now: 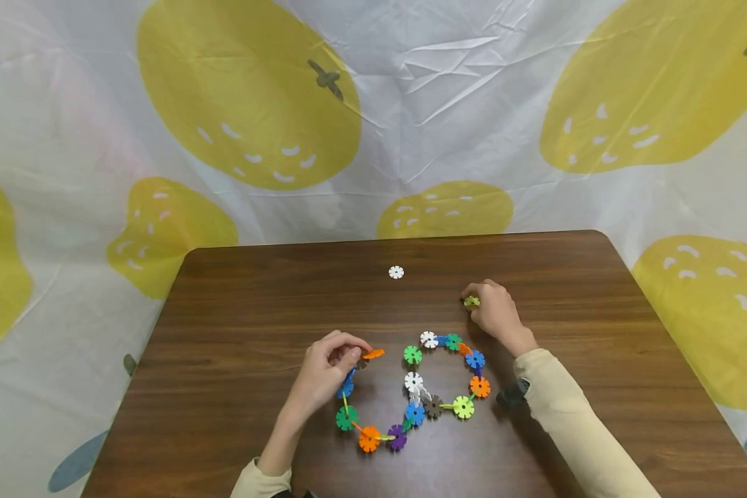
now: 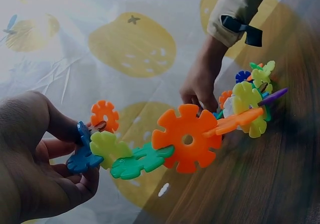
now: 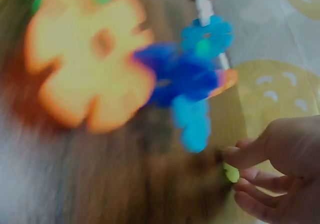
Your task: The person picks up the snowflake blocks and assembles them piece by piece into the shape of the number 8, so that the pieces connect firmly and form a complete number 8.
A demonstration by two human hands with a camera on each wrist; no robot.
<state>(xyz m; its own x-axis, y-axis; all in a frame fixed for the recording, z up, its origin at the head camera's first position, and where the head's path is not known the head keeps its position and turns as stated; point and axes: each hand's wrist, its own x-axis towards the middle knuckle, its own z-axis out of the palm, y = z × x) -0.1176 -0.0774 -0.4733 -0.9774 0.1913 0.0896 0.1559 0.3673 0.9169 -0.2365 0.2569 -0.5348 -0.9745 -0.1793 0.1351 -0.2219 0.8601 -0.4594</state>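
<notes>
A chain of colourful snowflake discs (image 1: pixel 413 382) lies in loops on the brown table (image 1: pixel 236 311). My left hand (image 1: pixel 353 354) grips the chain's left end by a blue disc (image 2: pixel 82 159), with an orange disc (image 1: pixel 373 353) sticking out beside the fingers. That end is lifted a little off the wood. Behind the chain's right loop, my right hand (image 1: pixel 476 296) pinches a loose yellow-green disc (image 1: pixel 471 301) on the table. The right wrist view is blurred, but that yellow-green disc (image 3: pixel 231 174) shows at the fingertips (image 3: pixel 235 156).
One loose white disc (image 1: pixel 396 272) lies alone toward the far edge of the table. A white cloth with yellow strawberry prints (image 1: pixel 249 97) hangs behind and around the table. A dark strap (image 1: pixel 510 394) sits on the right sleeve.
</notes>
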